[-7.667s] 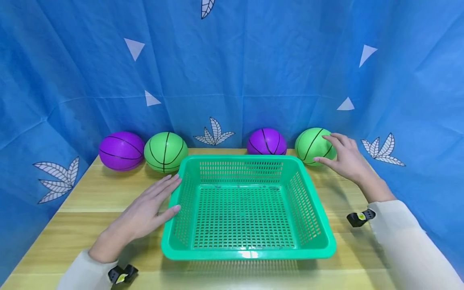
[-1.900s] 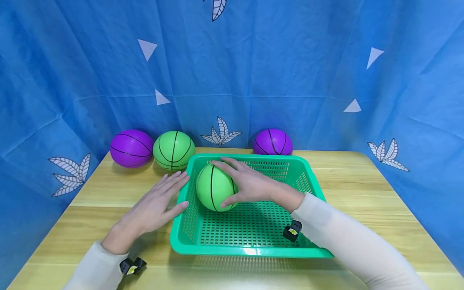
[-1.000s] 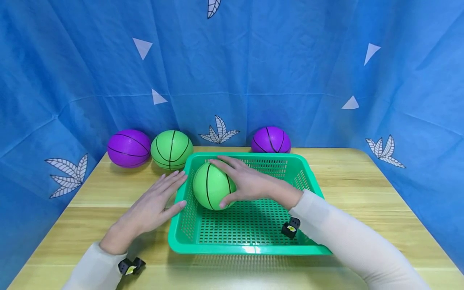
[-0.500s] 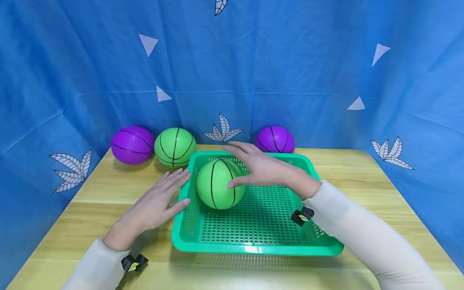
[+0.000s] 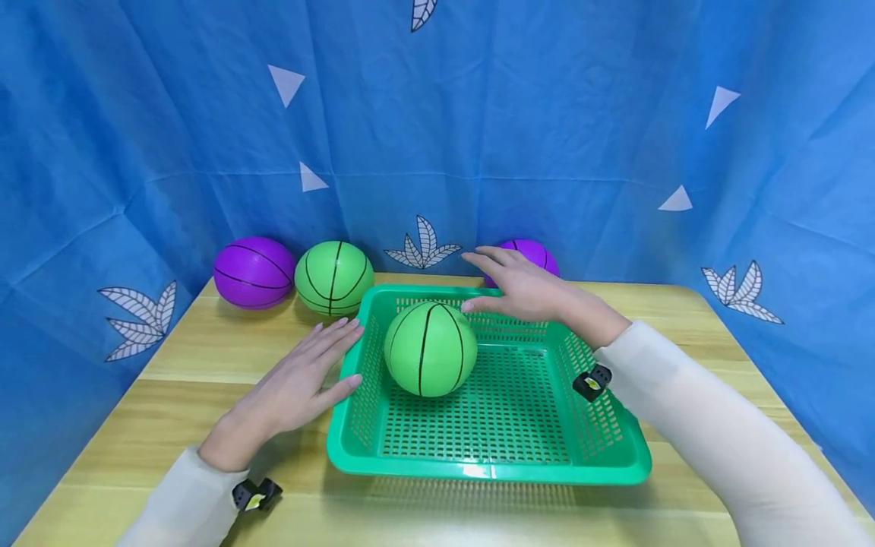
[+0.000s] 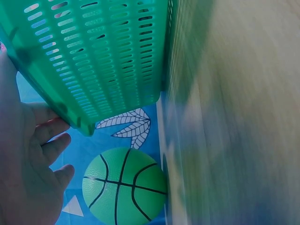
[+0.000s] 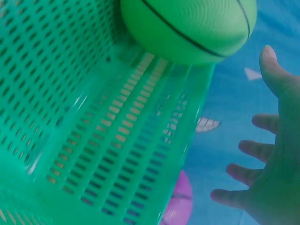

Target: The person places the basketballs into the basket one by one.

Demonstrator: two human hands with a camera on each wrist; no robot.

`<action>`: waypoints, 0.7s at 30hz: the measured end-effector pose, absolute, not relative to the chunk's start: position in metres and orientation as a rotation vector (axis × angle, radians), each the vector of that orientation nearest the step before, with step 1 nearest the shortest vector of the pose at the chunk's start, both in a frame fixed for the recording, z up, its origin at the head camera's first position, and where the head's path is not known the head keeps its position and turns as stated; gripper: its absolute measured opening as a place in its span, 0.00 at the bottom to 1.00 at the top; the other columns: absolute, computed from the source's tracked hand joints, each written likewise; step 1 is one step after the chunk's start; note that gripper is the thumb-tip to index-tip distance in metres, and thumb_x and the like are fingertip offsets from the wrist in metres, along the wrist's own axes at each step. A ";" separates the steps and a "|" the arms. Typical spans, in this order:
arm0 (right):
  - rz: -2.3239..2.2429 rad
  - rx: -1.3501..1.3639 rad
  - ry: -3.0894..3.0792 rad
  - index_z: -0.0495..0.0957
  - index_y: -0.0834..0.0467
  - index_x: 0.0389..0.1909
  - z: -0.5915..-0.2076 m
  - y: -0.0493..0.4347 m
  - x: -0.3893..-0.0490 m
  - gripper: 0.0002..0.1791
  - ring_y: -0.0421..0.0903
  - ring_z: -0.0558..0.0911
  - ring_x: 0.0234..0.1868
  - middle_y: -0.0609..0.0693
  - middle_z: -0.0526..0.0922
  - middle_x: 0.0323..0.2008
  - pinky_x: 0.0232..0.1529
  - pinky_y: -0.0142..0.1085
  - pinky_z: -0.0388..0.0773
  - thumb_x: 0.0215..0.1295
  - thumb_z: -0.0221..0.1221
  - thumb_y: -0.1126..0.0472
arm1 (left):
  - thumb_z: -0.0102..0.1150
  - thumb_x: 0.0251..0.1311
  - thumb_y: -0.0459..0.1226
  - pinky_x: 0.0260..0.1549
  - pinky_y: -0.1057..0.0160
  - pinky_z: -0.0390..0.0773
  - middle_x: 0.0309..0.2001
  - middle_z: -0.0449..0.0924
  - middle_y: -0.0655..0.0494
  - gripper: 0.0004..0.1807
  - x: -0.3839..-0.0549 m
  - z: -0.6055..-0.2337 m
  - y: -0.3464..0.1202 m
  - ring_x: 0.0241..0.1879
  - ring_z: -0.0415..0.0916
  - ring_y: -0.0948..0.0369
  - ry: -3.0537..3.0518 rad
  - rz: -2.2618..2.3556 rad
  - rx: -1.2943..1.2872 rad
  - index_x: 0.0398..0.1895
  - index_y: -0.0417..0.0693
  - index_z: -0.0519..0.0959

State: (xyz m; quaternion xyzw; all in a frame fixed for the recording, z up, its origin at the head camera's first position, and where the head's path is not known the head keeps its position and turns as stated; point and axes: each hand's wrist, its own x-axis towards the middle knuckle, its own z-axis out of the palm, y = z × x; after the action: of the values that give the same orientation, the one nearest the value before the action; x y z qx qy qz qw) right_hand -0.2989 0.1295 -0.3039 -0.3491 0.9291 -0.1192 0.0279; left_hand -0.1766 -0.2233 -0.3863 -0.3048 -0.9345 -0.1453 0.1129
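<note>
A green ball with black basketball lines (image 5: pixel 431 349) lies in the left part of a green plastic basket (image 5: pixel 492 471). My left hand (image 5: pixel 294 391) rests straight fingers along the basket's left rim, as the left wrist view also shows. Over the back rim, my right hand (image 5: pixel 526 289) is spread with nothing in it. Behind that hand, partly covered by it, a purple ball (image 5: pixel 540 254) sits outside the basket. In the right wrist view the spread hand (image 7: pixel 276 154) is apart from the green ball (image 7: pixel 192 23).
At the back left of the wooden table (image 5: pixel 178 380), another purple ball (image 5: pixel 254 272) and another green ball (image 5: pixel 334 277) stand side by side. A blue patterned curtain (image 5: pixel 410 114) hangs right behind the table.
The green ball from the back right was carried into the basket and let go. My right hand has since lifted off it and moved back and right; the left stays at the rim.
</note>
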 end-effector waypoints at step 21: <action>-0.312 -0.747 2.932 0.54 0.57 0.76 -0.316 0.165 -0.353 0.48 0.71 0.53 0.70 0.65 0.54 0.72 0.62 0.66 0.60 0.64 0.55 0.33 | 0.47 0.71 0.55 0.72 0.47 0.47 0.76 0.52 0.51 0.38 -0.175 -0.386 -0.223 0.75 0.44 0.54 -2.754 -0.417 -0.870 0.77 0.46 0.54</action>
State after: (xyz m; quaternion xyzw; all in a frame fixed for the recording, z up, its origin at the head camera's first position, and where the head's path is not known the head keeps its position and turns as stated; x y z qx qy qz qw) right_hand -0.3530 0.1653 -0.3162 -0.2454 0.9627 -0.1024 0.0499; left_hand -0.1752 -0.2228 -0.3864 -0.2964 -0.9378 -0.1420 0.1115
